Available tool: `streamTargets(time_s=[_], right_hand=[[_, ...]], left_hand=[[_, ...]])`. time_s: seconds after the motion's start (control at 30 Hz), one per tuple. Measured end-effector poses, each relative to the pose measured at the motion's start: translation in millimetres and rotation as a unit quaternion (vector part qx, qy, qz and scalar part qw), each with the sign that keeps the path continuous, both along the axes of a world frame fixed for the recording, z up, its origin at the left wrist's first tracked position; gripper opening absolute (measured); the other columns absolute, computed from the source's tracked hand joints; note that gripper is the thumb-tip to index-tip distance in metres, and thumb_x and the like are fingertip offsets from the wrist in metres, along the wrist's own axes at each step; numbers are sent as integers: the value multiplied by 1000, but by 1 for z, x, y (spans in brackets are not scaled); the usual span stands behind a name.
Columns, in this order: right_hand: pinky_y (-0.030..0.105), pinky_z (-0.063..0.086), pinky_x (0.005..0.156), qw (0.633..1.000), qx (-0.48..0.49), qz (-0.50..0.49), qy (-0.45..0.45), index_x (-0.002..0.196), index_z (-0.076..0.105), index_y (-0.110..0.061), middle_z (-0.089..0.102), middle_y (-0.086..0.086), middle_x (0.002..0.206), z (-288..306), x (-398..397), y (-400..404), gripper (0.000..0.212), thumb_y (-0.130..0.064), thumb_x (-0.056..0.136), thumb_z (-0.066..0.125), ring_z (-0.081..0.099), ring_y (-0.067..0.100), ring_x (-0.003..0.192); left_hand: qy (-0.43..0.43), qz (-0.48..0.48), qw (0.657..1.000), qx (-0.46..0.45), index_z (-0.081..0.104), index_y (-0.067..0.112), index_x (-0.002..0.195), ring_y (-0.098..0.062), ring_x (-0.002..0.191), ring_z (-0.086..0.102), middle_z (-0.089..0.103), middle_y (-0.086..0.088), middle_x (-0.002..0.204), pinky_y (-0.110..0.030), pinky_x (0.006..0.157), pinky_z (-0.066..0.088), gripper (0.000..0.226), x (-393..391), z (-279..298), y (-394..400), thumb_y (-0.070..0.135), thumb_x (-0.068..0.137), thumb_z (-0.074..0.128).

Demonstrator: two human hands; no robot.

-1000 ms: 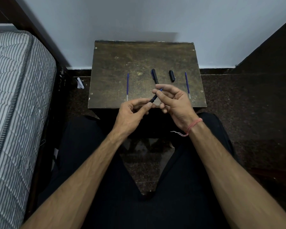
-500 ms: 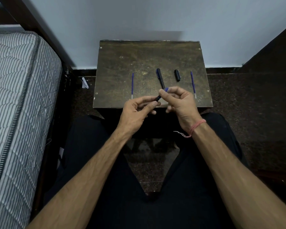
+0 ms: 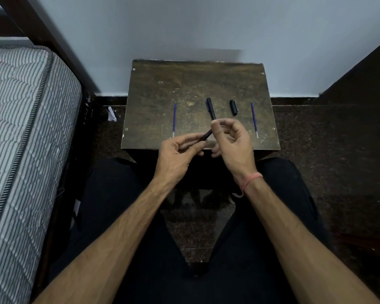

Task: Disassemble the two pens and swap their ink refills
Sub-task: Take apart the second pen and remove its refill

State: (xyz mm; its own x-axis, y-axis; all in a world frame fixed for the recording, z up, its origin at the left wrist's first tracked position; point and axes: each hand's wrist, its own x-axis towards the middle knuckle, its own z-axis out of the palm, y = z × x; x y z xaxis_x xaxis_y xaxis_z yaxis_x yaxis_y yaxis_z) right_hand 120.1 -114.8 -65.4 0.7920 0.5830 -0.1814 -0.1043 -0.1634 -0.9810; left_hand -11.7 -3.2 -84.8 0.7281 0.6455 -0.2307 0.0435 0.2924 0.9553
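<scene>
Over the near edge of the surface (image 3: 154, 88): one black pen barrel (image 3: 206, 135), tilted, pinched at its lower end by the left hand (image 3: 177, 155); right hand (image 3: 233, 144) closed on its upper end with thumb and forefinger. On the surface beyond: second black pen (image 3: 210, 108), black cap (image 3: 233, 107), left blue refill (image 3: 174, 119), right blue refill (image 3: 254, 119), all apart. Striped mattress (image 3: 20, 132) to the left.

The surface (image 3: 184, 88) looks like worn, mottled wood, matt; the pen barrel (image 3: 210, 107) and cap (image 3: 233, 107) look like black plastic.
</scene>
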Motion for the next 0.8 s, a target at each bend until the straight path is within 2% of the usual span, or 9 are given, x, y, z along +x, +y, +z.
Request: streamTargets(time_s=[0.07, 0.13, 0.2, 0.27, 0.37, 0.47, 0.53, 0.63, 0.8], right_hand=[[25, 63, 63, 995, 61, 34, 74, 124, 75, -21, 84, 5, 113, 0, -2, 3, 19, -24, 106, 75, 75, 11, 72], [22, 63, 63, 993, 66, 29, 98, 116, 79, -17, 85, 14, 105, -1, -3, 3, 12, -15, 104, 76, 74, 10, 69], [22, 59, 60, 997, 28, 1, 76, 98, 79, -18, 83, 9, 88, -3, 1, 1, 9, -24, 96, 86, 70, 11, 65], [22, 56, 58, 999, -5, -11, 46, 85, 72, -22, 77, 1, 78, -4, 3, 1, 29, -43, 89, 91, 65, 9, 63], [24, 59, 62, 992, 51, 26, 113, 100, 69, -19, 80, -1, 94, -1, 0, 2, 41, -54, 89, 88, 69, 9, 70], [27, 63, 77, 977, 106, 61, 177, 122, 75, -18, 82, 6, 122, 1, 1, 3, 20, -18, 103, 78, 72, 12, 79], [28, 60, 77, 980, 80, 43, 174, 114, 79, -13, 83, 8, 113, 3, 2, 3, 16, -10, 98, 81, 72, 12, 78], [28, 55, 72, 989, 27, -3, 147, 99, 80, -13, 85, 7, 103, 2, 3, 2, 17, -15, 87, 92, 75, 14, 82], [23, 64, 80, 964, 78, 107, 232, 127, 78, -14, 81, 6, 129, 1, 18, -4, 25, -9, 104, 73, 78, 8, 86]], left_hand=[[-4, 9, 1000, -8, 85, 21, 118, -5, 83, 82, 90, -2, 107, -16, 80, 62, 25, 1, -1, 0, 5, 99, 83], [-5, 9, 1000, -9, 85, 20, 118, -3, 83, 83, 90, -1, 105, -14, 77, 61, 24, 0, -2, 0, 6, 99, 84], [1, 9, 1000, 3, 86, 18, 121, -5, 86, 84, 90, -1, 108, -15, 80, 62, 25, -3, -4, -2, 9, 97, 87], [6, 16, 1000, 9, 86, 15, 124, -7, 86, 83, 89, -4, 110, -16, 80, 62, 29, -3, -5, -3, 12, 96, 89], [13, 28, 1000, 0, 85, 13, 126, -5, 80, 81, 90, -5, 107, -13, 73, 58, 28, -1, -5, -1, 15, 98, 87], [29, 12, 1000, 0, 85, 16, 125, -2, 76, 79, 90, -4, 104, -13, 70, 57, 23, -1, -4, -2, 15, 101, 84], [34, 5, 999, -5, 85, 23, 120, -2, 76, 79, 90, -1, 103, -14, 72, 56, 22, -3, -4, -4, 14, 100, 85], [33, -1, 999, -12, 87, 29, 115, -1, 78, 80, 90, 0, 104, -12, 73, 57, 22, -3, -4, -6, 15, 98, 86], [44, -35, 998, -31, 83, 23, 123, -4, 77, 80, 89, -1, 106, -16, 71, 58, 18, 2, -8, -3, 19, 106, 77]])
